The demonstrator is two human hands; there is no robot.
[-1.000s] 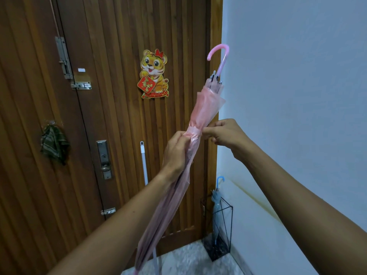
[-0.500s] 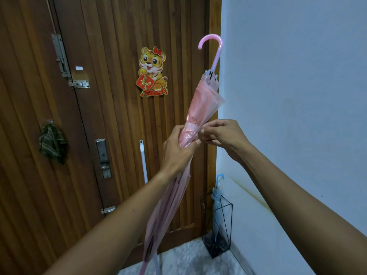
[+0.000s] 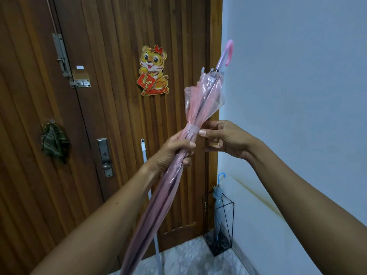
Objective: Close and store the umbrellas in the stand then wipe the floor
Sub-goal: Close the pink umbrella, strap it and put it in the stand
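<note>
Pink umbrella near gold-lettered tiger sticker

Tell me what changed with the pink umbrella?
The pink umbrella, gripped by the left hand, turned and its handle leaned rightward. The strap now sits snug round it, pinched by the right hand. Both hands stayed put; the blue umbrella stays in the stand.

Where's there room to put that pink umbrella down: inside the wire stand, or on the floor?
The wire stand holds just one blue umbrella, with open gaps either side, so the pink umbrella should fit. Bare floor lies between the white pole and the stand. It is tight behind the stand, against door and wall.
</note>
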